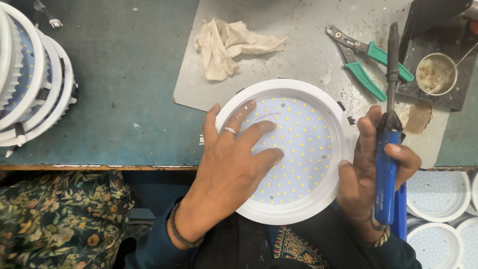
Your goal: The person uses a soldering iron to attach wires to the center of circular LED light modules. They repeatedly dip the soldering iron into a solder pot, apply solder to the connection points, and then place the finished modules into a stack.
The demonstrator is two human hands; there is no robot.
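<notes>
Left hand [234, 159] lies flat and open, fingers spread on the dotted face of a round white LED panel light [291, 149], which sits at the near edge of the table [124, 99], partly on a grey mat [298, 45]. Right hand [371, 174] is closed around a blue-handled soldering iron [387, 149], tip pointing away, just beside the light's right rim. Rag [229, 42], green-handled pliers [366, 62] and a small round tin [436, 73] lie beyond; more white lights [35, 84] are stacked far left.
</notes>
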